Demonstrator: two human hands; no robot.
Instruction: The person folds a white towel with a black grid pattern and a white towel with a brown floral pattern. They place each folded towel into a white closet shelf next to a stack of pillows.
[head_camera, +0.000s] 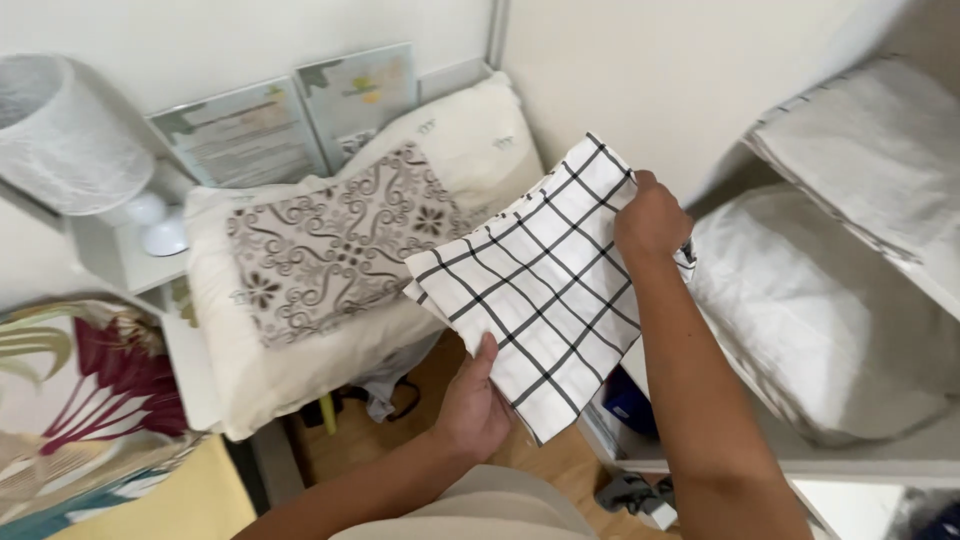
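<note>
A folded white cloth with a black grid pattern (540, 285) is held up in the middle of the head view. My left hand (475, 405) grips its lower edge from below, thumb on the fabric. My right hand (650, 222) pinches the upper right corner near the wall. The cloth hangs flat between both hands, above a wooden floor.
A cream pillow with a grey ornamental panel (330, 250) leans at the left. A white lamp (70, 135) and two framed sheets (245, 130) stand behind it. A floral cushion (90, 400) lies at far left. White shelves (850, 455) at right hold folded white bedding (820, 310).
</note>
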